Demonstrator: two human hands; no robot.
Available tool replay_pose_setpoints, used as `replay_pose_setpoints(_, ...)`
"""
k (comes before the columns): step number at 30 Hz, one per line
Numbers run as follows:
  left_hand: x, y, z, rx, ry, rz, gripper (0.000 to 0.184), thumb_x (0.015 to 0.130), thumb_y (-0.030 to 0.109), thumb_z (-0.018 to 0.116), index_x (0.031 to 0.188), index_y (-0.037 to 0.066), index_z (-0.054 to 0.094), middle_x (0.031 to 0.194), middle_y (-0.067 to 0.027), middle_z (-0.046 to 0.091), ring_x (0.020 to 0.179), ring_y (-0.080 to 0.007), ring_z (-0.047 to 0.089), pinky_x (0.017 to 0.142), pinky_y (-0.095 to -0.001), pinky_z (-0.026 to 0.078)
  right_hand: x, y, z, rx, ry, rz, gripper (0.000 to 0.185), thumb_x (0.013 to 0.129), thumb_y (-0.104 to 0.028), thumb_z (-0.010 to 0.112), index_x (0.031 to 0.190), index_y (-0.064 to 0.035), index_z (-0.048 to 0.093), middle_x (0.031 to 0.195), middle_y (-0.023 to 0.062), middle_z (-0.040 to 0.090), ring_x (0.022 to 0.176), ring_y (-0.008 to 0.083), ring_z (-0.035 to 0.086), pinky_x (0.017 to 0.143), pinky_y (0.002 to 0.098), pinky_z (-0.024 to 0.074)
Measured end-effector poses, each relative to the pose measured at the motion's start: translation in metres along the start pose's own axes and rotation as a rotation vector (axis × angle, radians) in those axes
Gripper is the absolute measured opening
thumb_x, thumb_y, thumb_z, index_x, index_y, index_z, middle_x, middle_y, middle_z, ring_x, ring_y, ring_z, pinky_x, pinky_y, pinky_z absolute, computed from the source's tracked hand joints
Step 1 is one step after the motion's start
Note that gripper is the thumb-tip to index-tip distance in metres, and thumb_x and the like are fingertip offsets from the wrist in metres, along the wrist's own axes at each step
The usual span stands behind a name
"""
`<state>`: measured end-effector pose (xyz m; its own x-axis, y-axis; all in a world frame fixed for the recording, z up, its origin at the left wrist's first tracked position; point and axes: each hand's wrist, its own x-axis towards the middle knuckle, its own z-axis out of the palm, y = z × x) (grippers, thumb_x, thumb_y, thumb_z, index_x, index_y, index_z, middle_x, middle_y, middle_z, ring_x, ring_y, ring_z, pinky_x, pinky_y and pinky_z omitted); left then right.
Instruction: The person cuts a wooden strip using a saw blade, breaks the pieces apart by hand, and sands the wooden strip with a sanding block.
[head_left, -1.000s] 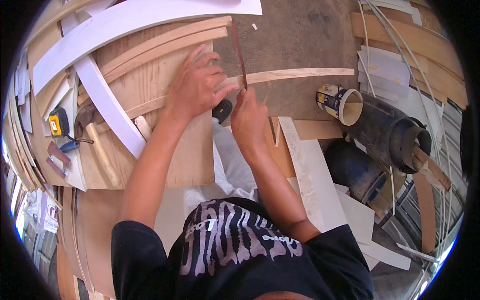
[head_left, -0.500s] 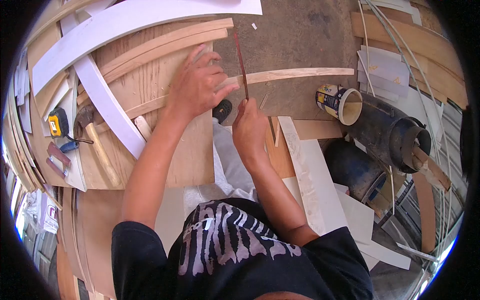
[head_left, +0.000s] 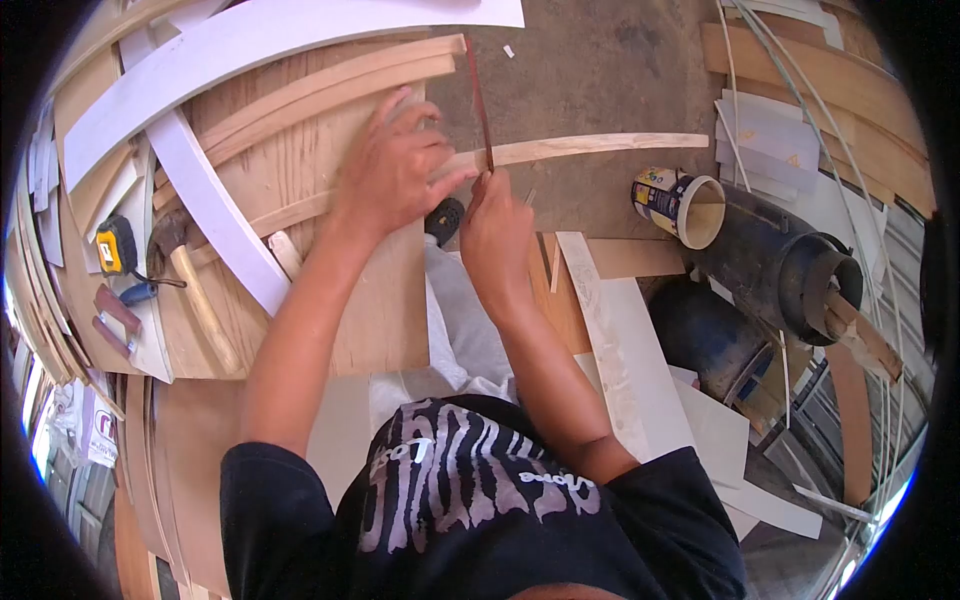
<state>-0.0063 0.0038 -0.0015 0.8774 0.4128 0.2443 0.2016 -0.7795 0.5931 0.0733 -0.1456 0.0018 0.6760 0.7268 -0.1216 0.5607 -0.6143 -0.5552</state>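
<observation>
Beyond the plywood board's edge, our curved wooden strip juts out, apparently to leave room for the thin blade that crosses it. We hold our left hand open, fingers spread over the strip, likely steadying it against the board. Our right hand is closed around the blade's near end, probably for control. The hammer lies well apart.

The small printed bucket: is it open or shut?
Open. No lid covers the bucket, and its pale inside shows.
</observation>
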Motion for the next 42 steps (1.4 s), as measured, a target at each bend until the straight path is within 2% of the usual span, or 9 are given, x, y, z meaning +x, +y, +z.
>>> replay_pose_setpoints(5, 0.002, 0.000, 0.000, -0.007, 0.000, -0.003, 0.032, 0.081, 0.036, 0.072, 0.076, 0.005, 0.074, 0.081, -0.0063, 0.069, 0.108, -0.0229, 0.059, 0.114, -0.0463, 0.031, -0.015, -0.001, -0.008, -0.015, -0.042, 0.080, 0.016, 0.097, -0.008, 0.050, 0.083, 0.0002, 0.048, 0.068, 0.0273, 0.058, 0.068, 0.0486, 0.060, 0.056, 0.0551, 0.0422)
replay_pose_setpoints(18, 0.002, 0.000, 0.000, -0.005, -0.040, -0.029, 0.030, 0.079, 0.034, 0.075, 0.079, 0.005, 0.074, 0.084, -0.0061, 0.070, 0.110, -0.0242, 0.058, 0.114, -0.0480, 0.031, -0.007, -0.004, -0.005, -0.003, -0.028, 0.070, 0.015, 0.097, -0.009, 0.049, 0.085, 0.0006, 0.049, 0.070, 0.0272, 0.059, 0.069, 0.0491, 0.060, 0.057, 0.0553, 0.0434)
replay_pose_setpoints(21, 0.001, 0.000, 0.001, -0.007, -0.001, -0.011, 0.033, 0.080, 0.037, 0.072, 0.076, 0.005, 0.075, 0.081, -0.0065, 0.070, 0.109, -0.0226, 0.059, 0.114, -0.0460, 0.031, 0.003, -0.002, 0.002, 0.033, 0.035, -0.003, 0.014, 0.097, -0.008, 0.048, 0.086, 0.0001, 0.049, 0.072, 0.0266, 0.060, 0.070, 0.0493, 0.060, 0.058, 0.0553, 0.0436)
replay_pose_setpoints(23, 0.002, 0.000, 0.000, -0.012, -0.008, -0.027, 0.032, 0.080, 0.037, 0.072, 0.076, 0.005, 0.075, 0.081, -0.0061, 0.070, 0.108, -0.0227, 0.059, 0.114, -0.0460, 0.031, -0.007, 0.000, 0.000, 0.024, -0.020, 0.057, 0.010, 0.095, -0.007, 0.048, 0.089, 0.0006, 0.048, 0.075, 0.0299, 0.060, 0.073, 0.0518, 0.060, 0.061, 0.0578, 0.0441)
replay_pose_setpoints(27, 0.001, 0.000, 0.001, -0.013, -0.026, -0.043, 0.032, 0.080, 0.036, 0.073, 0.076, 0.005, 0.075, 0.081, -0.0057, 0.070, 0.108, -0.0230, 0.059, 0.114, -0.0464, 0.031, -0.014, -0.002, -0.005, 0.049, -0.055, 0.114, 0.008, 0.095, -0.006, 0.048, 0.090, 0.0004, 0.047, 0.076, 0.0302, 0.060, 0.072, 0.0517, 0.059, 0.061, 0.0584, 0.0440)
replay_pose_setpoints(29, 0.002, 0.000, 0.002, -0.011, 0.007, 0.008, 0.031, 0.079, 0.036, 0.073, 0.076, 0.005, 0.074, 0.081, -0.0055, 0.070, 0.108, -0.0232, 0.059, 0.114, -0.0466, 0.032, -0.002, -0.004, 0.000, 0.005, 0.024, 0.046, 0.012, 0.097, -0.008, 0.047, 0.089, -0.0009, 0.051, 0.074, 0.0259, 0.061, 0.072, 0.0486, 0.060, 0.059, 0.0556, 0.0439)
replay_pose_setpoints(32, 0.002, -0.001, 0.000, -0.018, -0.001, 0.003, 0.031, 0.080, 0.036, 0.073, 0.075, 0.005, 0.074, 0.080, -0.0055, 0.069, 0.108, -0.0231, 0.059, 0.114, -0.0465, 0.032, 0.002, -0.002, 0.003, 0.050, 0.079, 0.010, 0.012, 0.098, -0.008, 0.046, 0.090, -0.0006, 0.051, 0.075, 0.0255, 0.062, 0.073, 0.0488, 0.061, 0.059, 0.0556, 0.0436)
replay_pose_setpoints(35, 0.002, 0.000, 0.000, -0.008, -0.005, -0.016, 0.031, 0.080, 0.036, 0.072, 0.075, 0.005, 0.074, 0.081, -0.0055, 0.069, 0.108, -0.0229, 0.058, 0.114, -0.0464, 0.032, -0.017, 0.001, -0.003, 0.040, -0.012, 0.075, 0.010, 0.096, -0.006, 0.047, 0.090, 0.0003, 0.051, 0.076, 0.0255, 0.062, 0.075, 0.0484, 0.061, 0.061, 0.0550, 0.0446)
replay_pose_setpoints(42, 0.002, -0.003, 0.001, -0.002, 0.018, -0.003, 0.032, 0.080, 0.037, 0.072, 0.075, 0.005, 0.074, 0.080, -0.0056, 0.069, 0.108, -0.0229, 0.058, 0.112, -0.0473, 0.033, 0.003, -0.010, 0.002, 0.029, 0.044, 0.073, 0.010, 0.096, -0.005, 0.049, 0.088, 0.0008, 0.051, 0.076, 0.0262, 0.063, 0.077, 0.0481, 0.062, 0.063, 0.0541, 0.0457)
